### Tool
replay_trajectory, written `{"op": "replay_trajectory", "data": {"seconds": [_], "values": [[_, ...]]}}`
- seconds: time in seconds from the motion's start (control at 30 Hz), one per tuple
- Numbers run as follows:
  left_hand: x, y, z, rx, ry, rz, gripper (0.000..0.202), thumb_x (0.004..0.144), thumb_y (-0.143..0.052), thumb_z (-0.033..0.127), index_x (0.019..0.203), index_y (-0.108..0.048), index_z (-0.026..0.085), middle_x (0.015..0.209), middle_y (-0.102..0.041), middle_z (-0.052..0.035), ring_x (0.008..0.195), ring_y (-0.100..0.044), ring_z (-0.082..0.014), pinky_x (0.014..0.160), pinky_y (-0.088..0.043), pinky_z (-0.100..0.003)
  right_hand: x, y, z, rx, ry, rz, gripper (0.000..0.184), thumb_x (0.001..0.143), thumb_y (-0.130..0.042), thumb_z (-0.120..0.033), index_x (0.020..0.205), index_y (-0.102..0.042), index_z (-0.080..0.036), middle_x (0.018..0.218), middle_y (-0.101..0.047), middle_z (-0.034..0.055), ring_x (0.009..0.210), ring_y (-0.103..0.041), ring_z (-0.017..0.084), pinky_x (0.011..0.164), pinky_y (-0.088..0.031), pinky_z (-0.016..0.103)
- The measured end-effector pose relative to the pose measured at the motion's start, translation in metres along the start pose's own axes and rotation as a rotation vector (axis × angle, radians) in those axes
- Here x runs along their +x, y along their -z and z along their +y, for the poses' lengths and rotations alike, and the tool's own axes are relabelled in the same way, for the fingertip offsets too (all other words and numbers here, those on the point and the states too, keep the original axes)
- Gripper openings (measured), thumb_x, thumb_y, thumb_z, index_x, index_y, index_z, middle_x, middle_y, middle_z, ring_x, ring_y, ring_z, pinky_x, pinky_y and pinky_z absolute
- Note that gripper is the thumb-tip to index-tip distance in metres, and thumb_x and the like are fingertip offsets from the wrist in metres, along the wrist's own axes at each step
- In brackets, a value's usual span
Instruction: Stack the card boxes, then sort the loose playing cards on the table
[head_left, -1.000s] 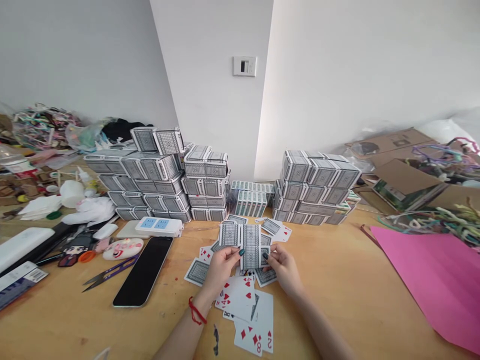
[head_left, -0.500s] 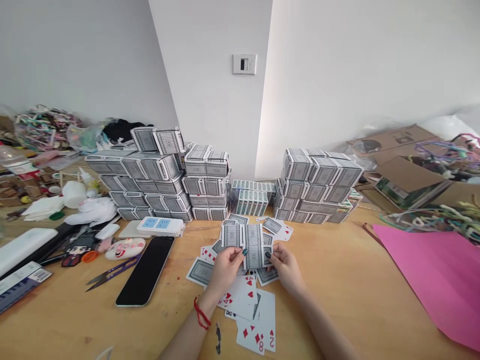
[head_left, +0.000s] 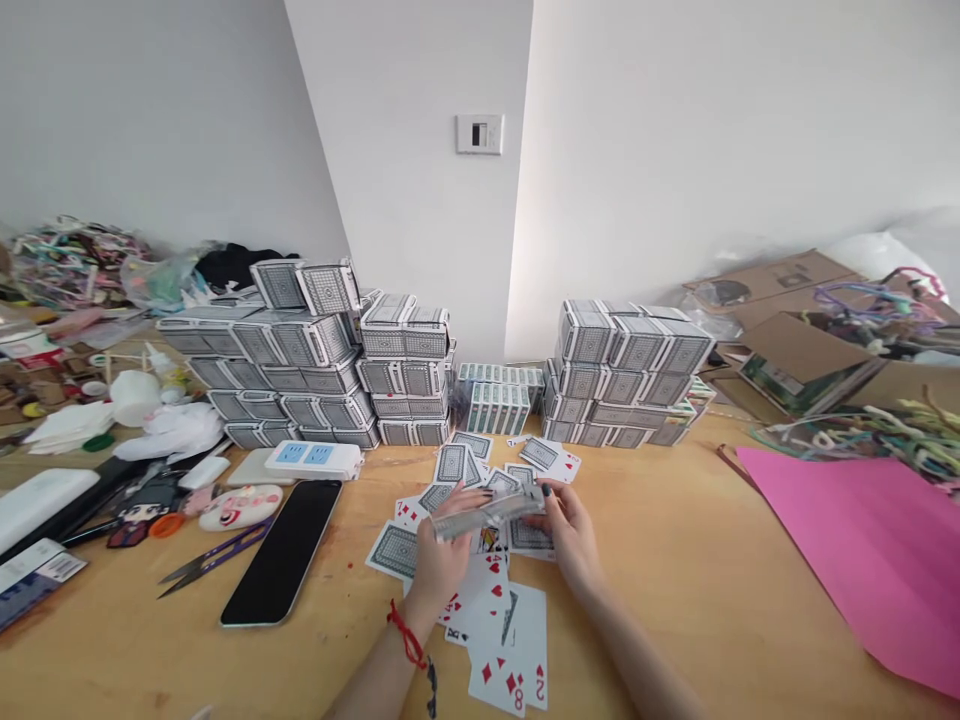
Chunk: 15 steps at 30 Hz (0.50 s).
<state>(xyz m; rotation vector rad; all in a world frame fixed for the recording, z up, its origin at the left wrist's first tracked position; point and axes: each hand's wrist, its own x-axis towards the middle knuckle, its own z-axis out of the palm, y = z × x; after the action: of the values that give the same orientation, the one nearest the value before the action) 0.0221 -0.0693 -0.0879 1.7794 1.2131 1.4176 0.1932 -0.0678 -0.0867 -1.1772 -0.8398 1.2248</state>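
My left hand [head_left: 439, 558] and my right hand [head_left: 570, 535] together hold a flattened card-box piece [head_left: 487, 512] with a grey patterned back, tipped nearly flat and blurred by motion, just above the wooden table [head_left: 675, 590]. My left wrist wears a red string. Loose playing cards [head_left: 506, 640] lie face up and face down under and around both hands. Behind them stand stacks of grey patterned card boxes on the left [head_left: 315, 370] and on the right [head_left: 630, 375].
A black phone [head_left: 283, 552], purple scissors [head_left: 214, 558] and a white power strip [head_left: 311, 458] lie to the left. A pink paper sheet [head_left: 862, 560] covers the right side. Cardboard boxes [head_left: 802, 350] and tangled cords sit at the back right. Clutter fills the far left.
The patterned box piece, held upright facing me before, has tipped down to nearly flat between both hands. The view has shifted slightly.
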Motion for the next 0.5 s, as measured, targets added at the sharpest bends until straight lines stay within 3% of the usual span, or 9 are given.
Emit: {"op": "replay_trajectory", "data": {"seconds": [0.1,0.23,0.4,0.5], "values": [[0.0,0.003,0.005,0.058,-0.245,-0.057,0.018,0.077,-0.055,0.022,0.092,-0.064,0.02,0.1,-0.065,-0.0071,0.104,-0.054,-0.0237,0.098,-0.033,-0.046,0.0,0.0,-0.001,0.201,-0.216,-0.071,0.039,0.069,-0.057,-0.05,0.092,-0.061,-0.018,0.079,-0.066,0.0042,0.071,-0.062,0.02,0.058,-0.046,0.025],[-0.003,0.003,0.012,0.209,-0.336,-0.118,0.019,0.079,-0.052,0.014,0.09,-0.065,0.022,0.107,-0.062,-0.0075,0.114,-0.044,-0.0244,0.091,-0.041,-0.044,0.001,0.003,0.0,0.318,-0.396,-0.219,0.026,0.068,-0.064,-0.037,0.079,-0.064,-0.014,0.063,-0.066,0.004,0.058,-0.062,0.017,0.053,-0.046,0.024],[-0.009,0.0,0.019,0.284,-0.297,-0.067,0.023,0.079,-0.049,0.013,0.086,-0.067,0.025,0.114,-0.056,-0.0062,0.117,-0.038,-0.0252,0.084,-0.045,-0.038,0.0,0.004,-0.004,0.33,-0.37,-0.364,0.021,0.066,-0.068,-0.025,0.083,-0.064,-0.013,0.065,-0.068,0.0045,0.054,-0.061,0.014,0.053,-0.046,0.022],[-0.009,-0.001,0.019,0.183,-0.13,-0.005,0.022,0.08,-0.049,0.021,0.095,-0.065,0.024,0.114,-0.053,-0.007,0.106,-0.049,-0.0243,0.079,-0.047,-0.035,0.001,0.005,-0.003,0.348,-0.351,-0.36,0.021,0.067,-0.068,-0.028,0.083,-0.064,-0.014,0.064,-0.068,0.004,0.052,-0.06,0.014,0.053,-0.045,0.023]]}}
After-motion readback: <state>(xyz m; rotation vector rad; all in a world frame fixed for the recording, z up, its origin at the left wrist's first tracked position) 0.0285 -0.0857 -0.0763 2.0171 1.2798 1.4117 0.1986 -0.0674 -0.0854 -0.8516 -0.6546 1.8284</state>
